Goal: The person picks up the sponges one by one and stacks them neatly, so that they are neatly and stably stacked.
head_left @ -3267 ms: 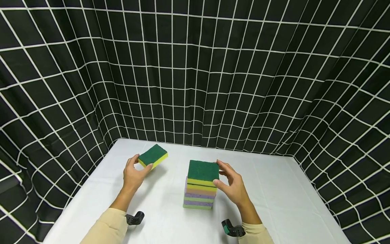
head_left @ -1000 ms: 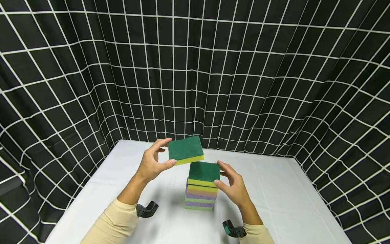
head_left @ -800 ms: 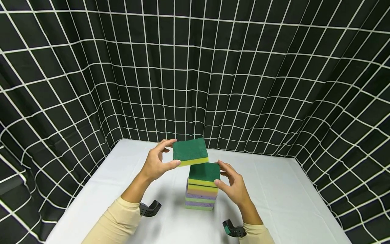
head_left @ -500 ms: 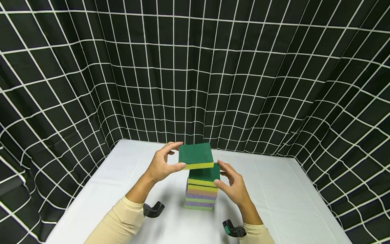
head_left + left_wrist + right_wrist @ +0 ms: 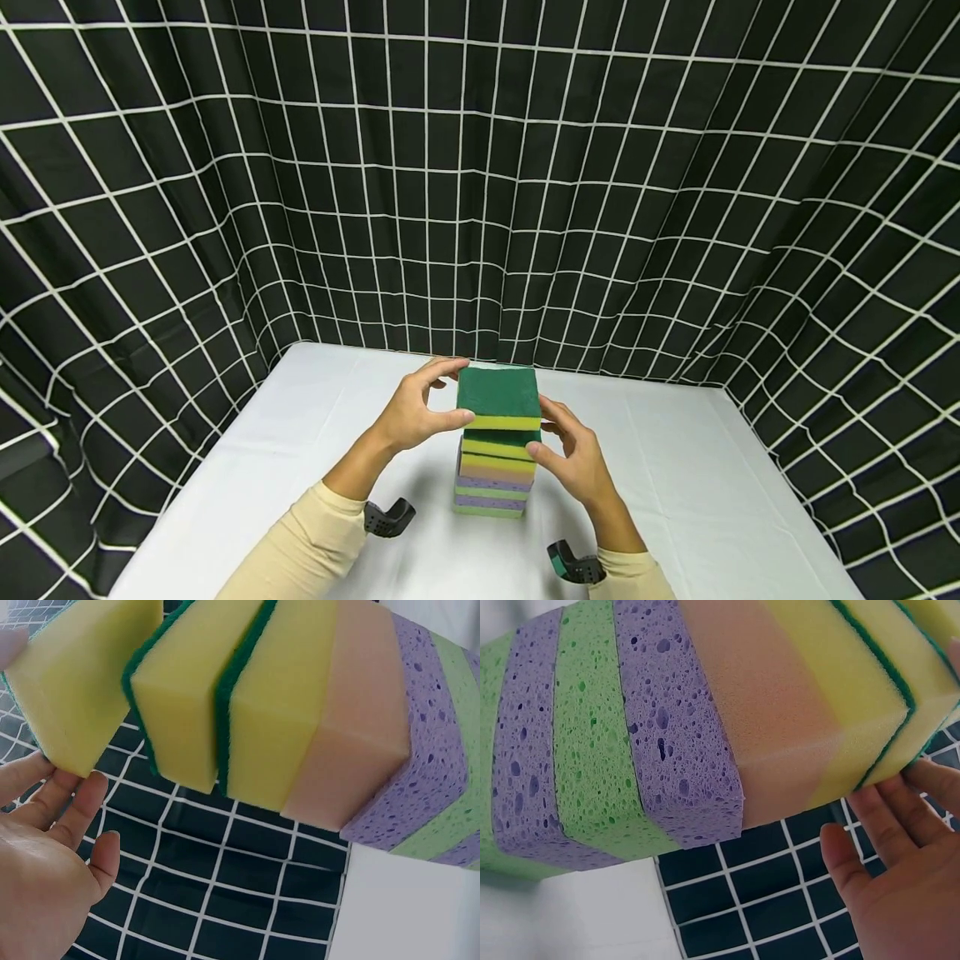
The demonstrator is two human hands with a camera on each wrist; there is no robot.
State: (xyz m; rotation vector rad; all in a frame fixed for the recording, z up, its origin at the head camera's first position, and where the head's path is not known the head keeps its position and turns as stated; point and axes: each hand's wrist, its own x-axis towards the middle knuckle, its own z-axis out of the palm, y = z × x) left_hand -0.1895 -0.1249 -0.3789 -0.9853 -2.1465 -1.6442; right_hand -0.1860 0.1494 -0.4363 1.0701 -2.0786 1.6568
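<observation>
My left hand [image 5: 415,410] pinches a green-and-yellow scouring sponge [image 5: 498,392] by its left end, thumb at the front edge and fingers at the back. It hangs just above a stack of sponges [image 5: 493,483], green side up, and a gap shows beneath it in the left wrist view. On the stack's top lies another scouring sponge [image 5: 180,697], which my right hand [image 5: 576,454] holds at its right side with thumb and fingers. Under that come a green-topped yellow sponge [image 5: 281,712], a peach layer [image 5: 757,712], and several purple and light green sponges [image 5: 585,727].
The stack stands on a white-covered table [image 5: 675,483]. Behind and to both sides hangs a black curtain with a white grid [image 5: 480,183]. A black wrist device [image 5: 390,517] sits on the left wrist, another wrist device [image 5: 576,563] on the right.
My left hand has carried its sponge from the table's left side rightward, then down over the stack, turning it nearly in line with the stack. My right hand stays at the stack.
</observation>
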